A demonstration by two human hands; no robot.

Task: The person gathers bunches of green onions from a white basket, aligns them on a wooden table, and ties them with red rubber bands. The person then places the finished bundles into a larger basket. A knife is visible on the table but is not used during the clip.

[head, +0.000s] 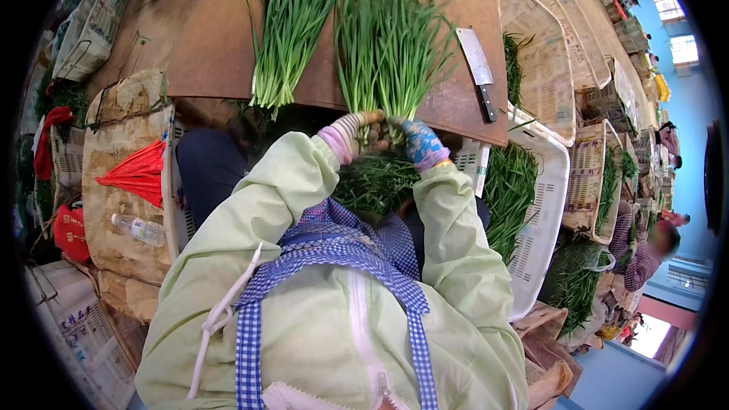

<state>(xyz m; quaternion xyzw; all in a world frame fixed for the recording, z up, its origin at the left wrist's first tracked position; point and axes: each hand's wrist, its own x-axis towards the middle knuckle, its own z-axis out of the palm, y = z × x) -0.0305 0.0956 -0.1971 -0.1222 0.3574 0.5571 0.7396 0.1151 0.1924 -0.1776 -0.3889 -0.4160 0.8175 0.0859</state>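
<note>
My left hand, in a striped glove, closes round the pale stem ends of a bunch of green leafy stalks, which look like garlic chives. Beside it my right hand, in a blue patterned glove, grips the base of a second bunch. Both bunches lie with their leaves spread away from me over a brown board. Left of them rests another bunch, untouched, its white ends at the board's near edge. A cleaver with a black handle lies on the board to the right.
A white plastic crate with loose greens stands at my right. Loose greens lie below my hands. To the left are a bottle and a red cloth on a covered crate. A person sits far right.
</note>
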